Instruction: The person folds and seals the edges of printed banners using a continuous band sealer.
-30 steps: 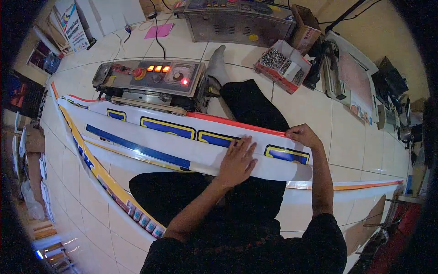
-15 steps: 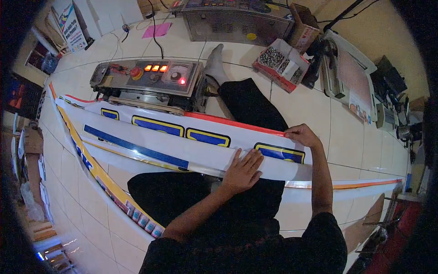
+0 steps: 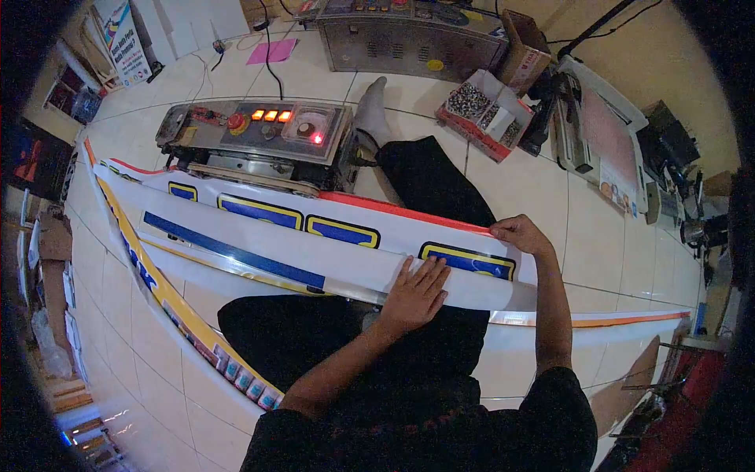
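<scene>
Across my lap lies a long white printed banner (image 3: 355, 263), partly folded, with blue-and-yellow lettering and a red strip along its far edge (image 3: 409, 213). My left hand (image 3: 413, 295) rests flat on the banner's white fold, its fingers spread. At the right end, my right hand (image 3: 522, 234) pinches the red edge between thumb and fingers. The far edge runs leftward into a band sealer (image 3: 259, 130) with orange-lit switches, a red knob and a dial. Its left part emerges along the machine's near side.
A yellow printed strip of banner (image 3: 177, 303) slants across the tiled floor at left. Beyond my foot stand a box of metal eyelets (image 3: 484, 114) and a large metal machine (image 3: 409, 46). Another banner strip (image 3: 590, 320) extends right. A pink sheet (image 3: 271, 51) lies behind the sealer.
The banner's lettering has shifted a little to the left, along the sealer. My left hand has moved slightly left with it, while my right hand keeps its pinch at nearly the same spot.
</scene>
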`<action>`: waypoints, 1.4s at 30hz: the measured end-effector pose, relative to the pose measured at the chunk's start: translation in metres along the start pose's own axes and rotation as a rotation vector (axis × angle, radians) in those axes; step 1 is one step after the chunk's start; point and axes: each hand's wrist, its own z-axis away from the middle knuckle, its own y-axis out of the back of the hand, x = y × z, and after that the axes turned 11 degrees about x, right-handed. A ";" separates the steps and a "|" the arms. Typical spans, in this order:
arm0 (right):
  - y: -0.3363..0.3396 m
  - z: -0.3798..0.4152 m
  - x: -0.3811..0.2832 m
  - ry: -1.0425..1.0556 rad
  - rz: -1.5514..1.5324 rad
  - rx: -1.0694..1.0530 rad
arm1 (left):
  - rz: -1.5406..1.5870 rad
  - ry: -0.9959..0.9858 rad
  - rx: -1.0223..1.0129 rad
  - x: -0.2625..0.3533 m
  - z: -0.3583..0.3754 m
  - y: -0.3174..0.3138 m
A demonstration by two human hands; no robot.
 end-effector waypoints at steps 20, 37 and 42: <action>0.038 0.044 0.126 -0.024 -0.410 0.445 | -0.018 0.042 0.014 -0.002 0.000 0.000; 0.015 0.065 0.073 -0.146 -0.508 0.584 | -0.054 0.065 0.004 -0.001 0.001 -0.004; 0.017 0.064 0.057 -0.210 -0.382 0.595 | -0.050 0.080 -0.006 -0.003 0.003 -0.003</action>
